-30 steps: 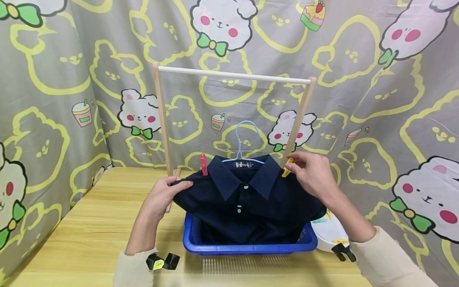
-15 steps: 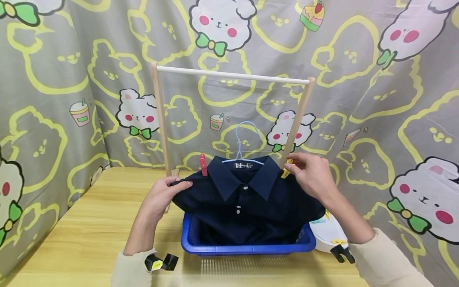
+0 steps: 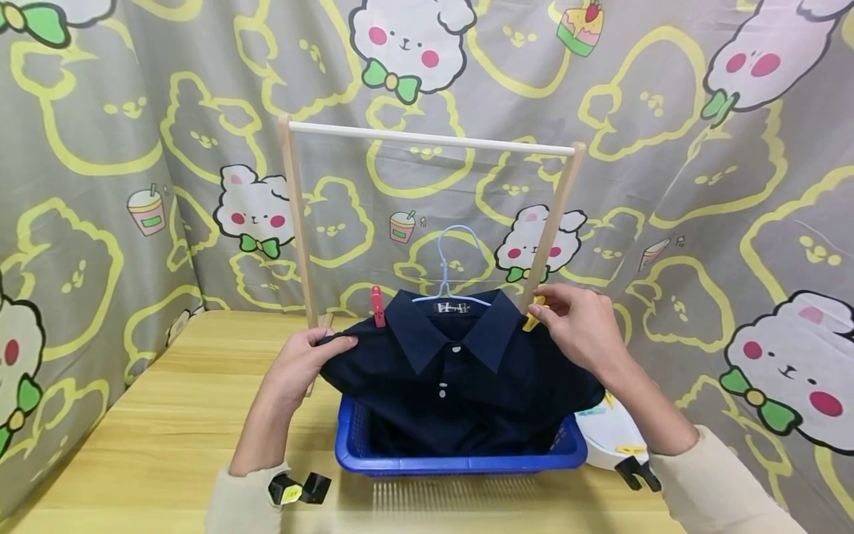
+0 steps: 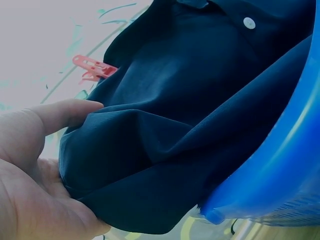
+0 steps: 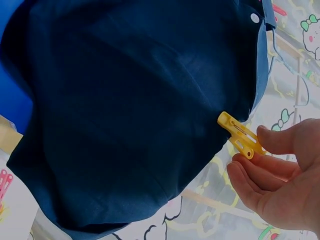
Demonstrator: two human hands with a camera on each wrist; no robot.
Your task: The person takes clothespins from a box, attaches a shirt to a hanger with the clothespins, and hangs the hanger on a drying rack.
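A dark navy collared shirt (image 3: 454,393) with white buttons sits on a light blue hanger (image 3: 445,274), its lower part in a blue basket (image 3: 460,465). My left hand (image 3: 293,367) pinches the shirt at its left shoulder, thumb on top, as the left wrist view (image 4: 55,165) also shows. A red clothespin (image 3: 378,306) is clipped upright on that shoulder beside the collar. On the other shoulder a yellow clothespin (image 5: 240,134) bites the cloth edge. My right hand (image 3: 583,326) holds its handle ends between thumb and fingers.
Behind the shirt stands a wooden rack with a white bar (image 3: 427,138). A round white tray (image 3: 607,437) with several clothespins is right of the basket, partly hidden by the right arm. Everything rests on a wood-grain table (image 3: 167,430), with a patterned curtain behind.
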